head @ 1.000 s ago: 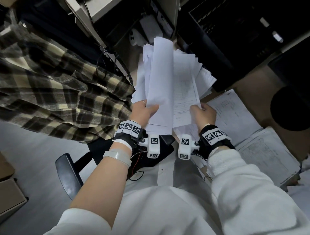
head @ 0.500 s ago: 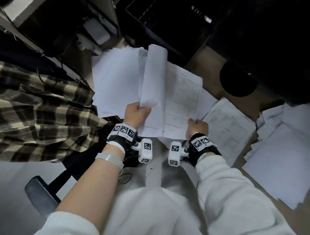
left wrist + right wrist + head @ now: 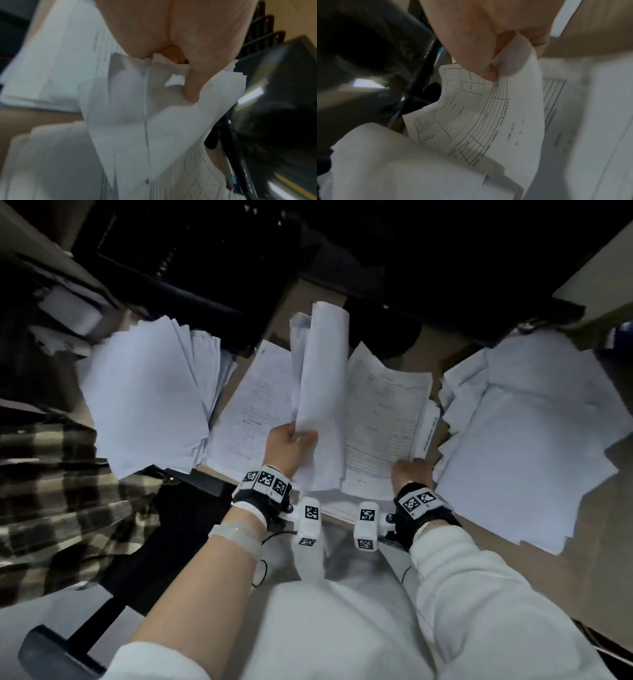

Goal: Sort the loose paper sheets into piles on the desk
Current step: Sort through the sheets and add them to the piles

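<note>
My left hand (image 3: 291,441) grips a curled bundle of white sheets (image 3: 322,392) by its lower edge, held upright over the desk; the left wrist view shows the thumb (image 3: 192,86) pressing on that bundle (image 3: 137,121). Just to the right, my right hand (image 3: 411,472) pinches the lower right corner of a printed form sheet (image 3: 383,419) with ruled table lines. In the right wrist view the thumb (image 3: 488,73) and a finger clamp this form sheet (image 3: 479,115). Below both lie piles on the desk.
A blank-sheet pile (image 3: 147,395) lies at the left, a printed pile (image 3: 253,405) under my left hand, and a wide blank pile (image 3: 524,433) at the right on the brown desk (image 3: 603,594). A dark monitor (image 3: 191,258) stands behind. A plaid garment (image 3: 51,501) hangs left.
The view has swung right, so the left blank pile and the right piles now show. My hands carried the held sheets rightward over the desk, and the form sheet has spread apart from the bundle.
</note>
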The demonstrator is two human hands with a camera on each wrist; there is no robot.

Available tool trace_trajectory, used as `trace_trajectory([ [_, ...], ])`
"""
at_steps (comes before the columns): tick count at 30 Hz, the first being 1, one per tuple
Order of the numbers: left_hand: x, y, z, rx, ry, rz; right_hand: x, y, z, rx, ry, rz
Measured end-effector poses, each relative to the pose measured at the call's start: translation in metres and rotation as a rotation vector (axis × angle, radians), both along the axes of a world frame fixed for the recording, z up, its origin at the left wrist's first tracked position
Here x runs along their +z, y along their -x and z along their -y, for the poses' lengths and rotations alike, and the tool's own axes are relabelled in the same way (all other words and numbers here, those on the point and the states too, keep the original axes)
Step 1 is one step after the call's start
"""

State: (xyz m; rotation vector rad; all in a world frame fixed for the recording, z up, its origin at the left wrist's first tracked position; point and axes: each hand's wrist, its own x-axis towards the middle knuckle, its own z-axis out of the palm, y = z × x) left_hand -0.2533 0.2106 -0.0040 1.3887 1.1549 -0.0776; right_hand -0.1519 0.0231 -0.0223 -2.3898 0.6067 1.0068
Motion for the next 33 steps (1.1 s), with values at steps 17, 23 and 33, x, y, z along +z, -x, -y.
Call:
trace_trajectory([
  [17,0.029,-0.005,0.005,0.069,-0.22,-0.092,0.023,0.003,-0.022,0.278,-0.643,0.134],
  [23,0.047,0.033,-0.012,0.154,-0.222,0.036,0.054,0.05,-0.065,0.69,-0.746,0.109],
  [33,0.06,0.116,-0.028,0.138,-0.08,0.265,0.084,0.124,-0.079,0.511,-0.887,0.078],
])
